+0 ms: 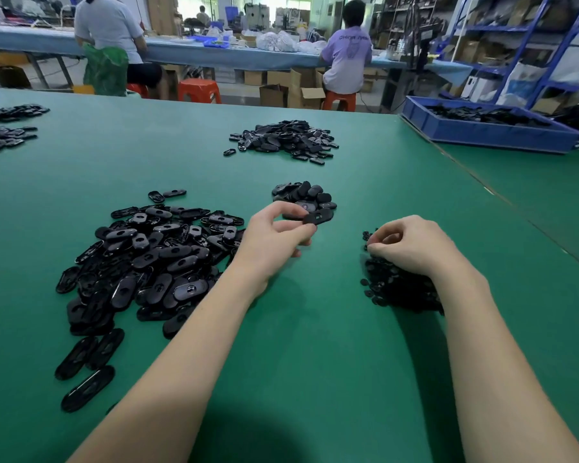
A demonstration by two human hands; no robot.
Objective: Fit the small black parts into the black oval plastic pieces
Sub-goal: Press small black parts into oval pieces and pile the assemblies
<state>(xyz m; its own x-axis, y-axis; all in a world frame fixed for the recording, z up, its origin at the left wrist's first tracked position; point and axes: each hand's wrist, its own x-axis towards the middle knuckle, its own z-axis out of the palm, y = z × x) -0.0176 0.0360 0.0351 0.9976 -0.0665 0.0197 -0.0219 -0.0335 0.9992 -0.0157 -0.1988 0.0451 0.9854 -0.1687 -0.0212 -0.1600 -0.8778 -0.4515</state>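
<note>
We see the left hand (pixel 274 237) pinching one black oval piece (pixel 319 216) between thumb and forefinger, held just above the green table (pixel 315 345) at the near edge of a small heap of oval pieces (pixel 303 197). The right hand (pixel 411 245) has its fingers curled, with the fingertips (pixel 373 247) drawn together at the far edge of the pile of small black parts (pixel 395 289); they seem to nip one of the small parts, though it is too tiny for us to be sure. That pile lies under and just beside the right wrist. To the left of the left forearm spreads a large heap of oval pieces (pixel 147 262), some scattered loose toward the near edge. Farther back on the table sits another mound of black pieces (pixel 284 138), and a blue tray (pixel 482 128) of black parts stands at the far right. Two people sit on orange stools (pixel 199 90) at a long bench beyond.
</note>
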